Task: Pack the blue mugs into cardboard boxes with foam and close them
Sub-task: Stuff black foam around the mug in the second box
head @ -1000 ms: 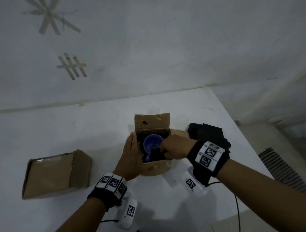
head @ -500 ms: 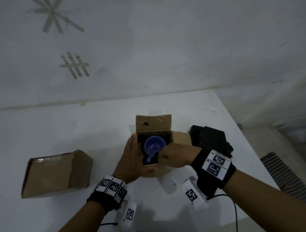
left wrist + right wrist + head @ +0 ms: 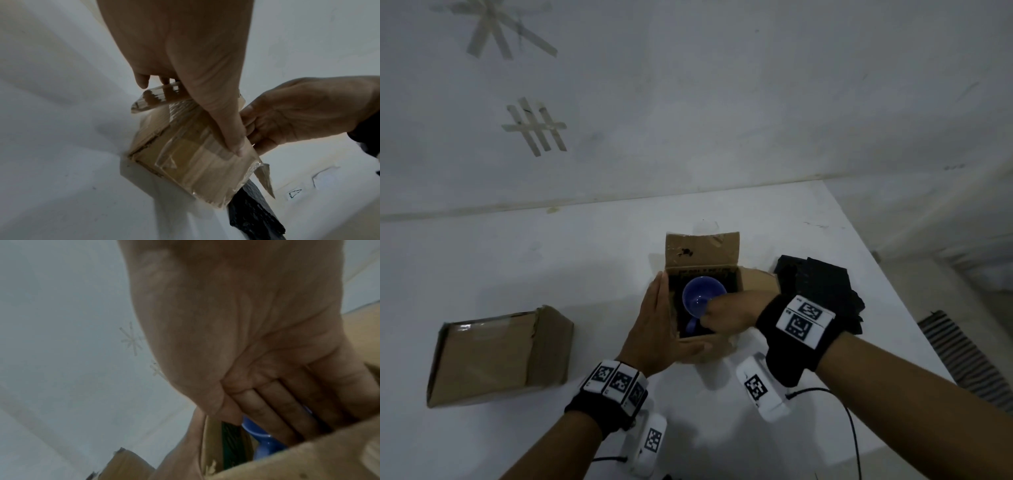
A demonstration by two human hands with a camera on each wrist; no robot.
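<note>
An open cardboard box [image 3: 702, 251] stands mid-table with a blue mug [image 3: 700, 299] upright inside, dark foam around it. My left hand [image 3: 659, 318] lies flat against the box's left wall, with the thumb pressed along its front face [image 3: 185, 154]. My right hand [image 3: 726, 315] reaches in from the right, its fingers [image 3: 277, 405] curled down onto the mug [image 3: 259, 434] near the handle. The mug's lower part is hidden by the box wall.
A closed, taped cardboard box [image 3: 500, 356] lies at the left of the white table [image 3: 517, 267]. A stack of black foam pieces [image 3: 822, 291] sits just right of the open box. The table's right edge [image 3: 893, 291] is close by, and a wall stands behind.
My right hand has drawn back toward the box's near right corner, uncovering more of the mug's mouth. The left hand stays on the box's side.
</note>
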